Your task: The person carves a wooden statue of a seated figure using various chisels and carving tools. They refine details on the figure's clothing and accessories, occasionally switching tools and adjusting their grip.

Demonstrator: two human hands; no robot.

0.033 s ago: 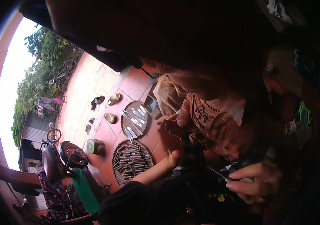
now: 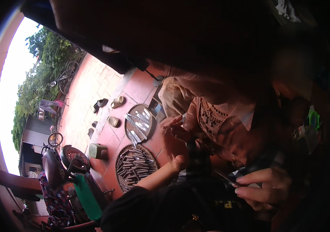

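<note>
My left hand is raised, fingers stretched and apart, holding nothing. Its forearm passes in front of a round woven tray of short brown sticks, perhaps tool handles. A second woven tray holds pale, flat, blade-like pieces. At the lower right, my right hand pinches a thin blade-like strip between thumb and fingers; its far end points up and left. Shadow hides the rest of that hand. Close in front, a person in a beige patterned top bends toward the strip.
Left of the trays stand a grey-green stool and tan clogs. Dark shoes lie beyond. A parked motorbike with a green panel fills the lower left. Something bright green shows at the dark right side.
My left hand's fingers have lifted slightly and straightened. The strip in my right hand has turned a little and looks broader and duller; that hand stays in place.
</note>
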